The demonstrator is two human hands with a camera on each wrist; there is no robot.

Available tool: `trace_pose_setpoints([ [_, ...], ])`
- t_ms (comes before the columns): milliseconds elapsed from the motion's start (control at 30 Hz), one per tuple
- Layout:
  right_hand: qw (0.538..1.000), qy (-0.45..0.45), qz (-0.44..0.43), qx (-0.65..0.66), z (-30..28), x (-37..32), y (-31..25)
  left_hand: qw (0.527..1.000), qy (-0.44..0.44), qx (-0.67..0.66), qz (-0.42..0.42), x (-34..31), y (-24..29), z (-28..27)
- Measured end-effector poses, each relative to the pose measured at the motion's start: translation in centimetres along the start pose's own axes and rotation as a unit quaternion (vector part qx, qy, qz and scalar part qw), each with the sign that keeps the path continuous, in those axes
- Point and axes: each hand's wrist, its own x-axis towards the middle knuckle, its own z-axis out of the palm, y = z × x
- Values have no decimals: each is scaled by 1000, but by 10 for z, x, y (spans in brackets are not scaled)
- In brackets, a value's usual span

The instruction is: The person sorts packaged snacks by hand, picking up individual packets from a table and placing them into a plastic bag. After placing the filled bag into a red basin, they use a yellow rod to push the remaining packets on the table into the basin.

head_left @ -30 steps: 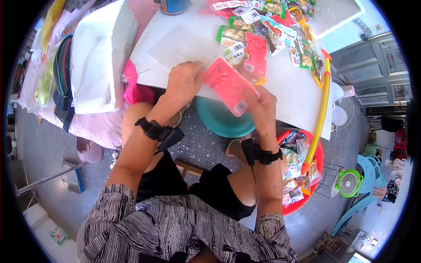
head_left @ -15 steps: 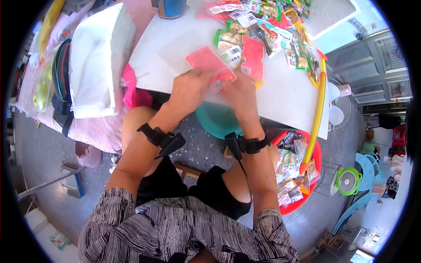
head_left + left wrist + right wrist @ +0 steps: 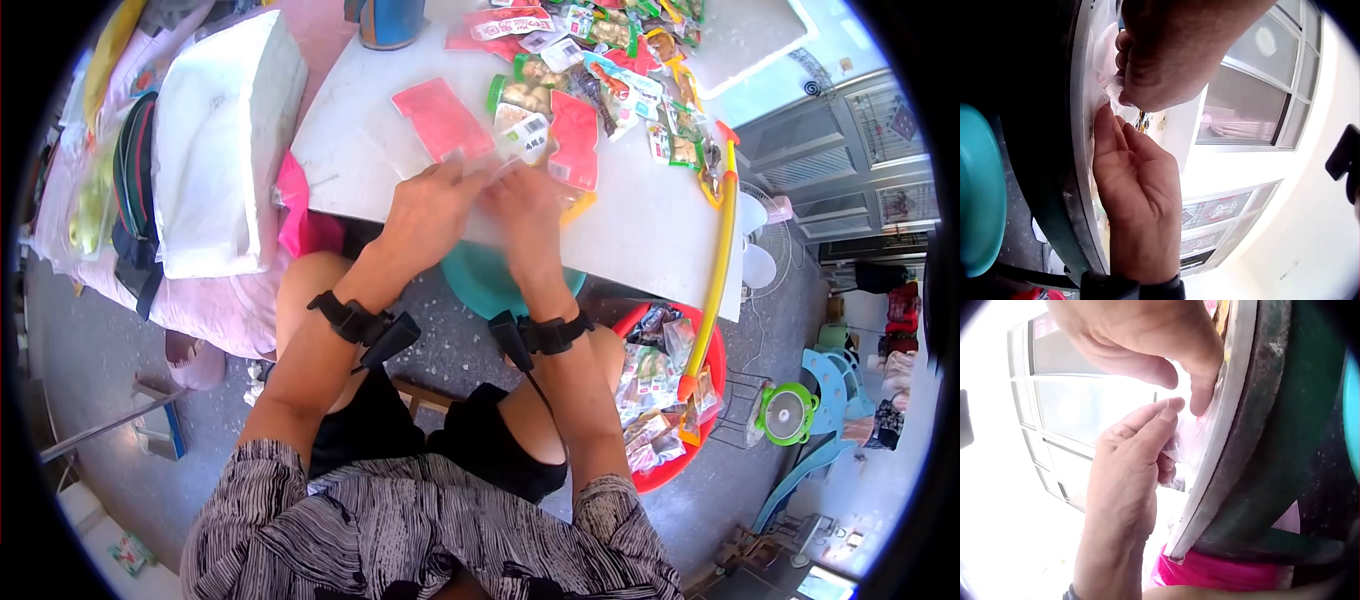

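In the head view my left hand point(image 3: 428, 212) is at the table's front edge, its fingertips at the near end of a flat pink packet point(image 3: 440, 112). Thumb and forefinger pinch clear plastic point(image 3: 1175, 445) there, as the right wrist view shows. My right hand point(image 3: 530, 215) is close beside it, blurred in the head view. Its thumb and forefinger stand apart in the right wrist view, near the left fingertips. Just beyond the hands lie a white-labelled packet point(image 3: 524, 136) and a second pink packet point(image 3: 574, 140).
Many food packets point(image 3: 625, 85) cover the back of the white table point(image 3: 650, 225). A yellow tube point(image 3: 722, 250) runs along its right side. Below are a teal basin point(image 3: 480, 280) and a red tub point(image 3: 690, 455) of packets. A white foam box point(image 3: 225, 150) stands left.
The pink packet has moved from between both hands to beyond the left hand, farther left on the table. My right hand has come left and inward, beside the left.
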Motion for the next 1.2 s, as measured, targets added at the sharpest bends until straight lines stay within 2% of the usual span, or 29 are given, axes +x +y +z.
trace_pose_setpoints([
  [67,999,14,21,35,2,-6,0,1000,9,6,0,0,0,-2],
  [167,991,7,75,-107,-10,-8,-16,1000,-10,15,-8,-1,-3,-1],
  [200,975,50,2,-218,-18,-5,-16,999,-22,18,-15,-2,-4,0],
  [267,885,129,-143,-424,-37,6,-14,999,-39,22,-26,-4,-5,0],
  [300,876,138,-128,-443,-42,12,-24,998,-44,22,-29,-4,-5,0],
  [400,801,113,-200,-552,-53,27,-16,998,-53,15,-33,-4,-5,0],
  [500,789,98,-204,-570,-59,30,-6,998,-50,7,-26,-4,-3,0],
  [600,799,102,-126,-579,-63,36,-8,999,-42,2,-20,-4,-6,-1],
  [700,785,112,-154,-590,-72,35,-9,999,-36,-6,-19,-4,-4,0],
  [800,781,145,-243,-557,-87,32,-11,999,-36,-5,-16,-4,-5,1],
  [900,899,227,-141,-346,-88,18,-33,999,-35,-3,-20,-4,-5,0],
  [1000,955,216,-113,-170,-94,7,-45,1000,-22,-4,-20,-2,-5,1],
  [1033,952,212,-108,-193,-95,1,-47,1000,-17,-3,-18,-2,-5,1],
  [1067,924,195,-167,-282,-98,-3,-48,1000,-9,-5,-22,-1,-5,1],
  [1133,836,154,-278,-448,-104,-9,-48,1000,5,-7,-29,-1,-6,2],
  [1200,776,115,-341,-518,-105,-13,-50,999,18,-5,-38,-1,-6,2],
])
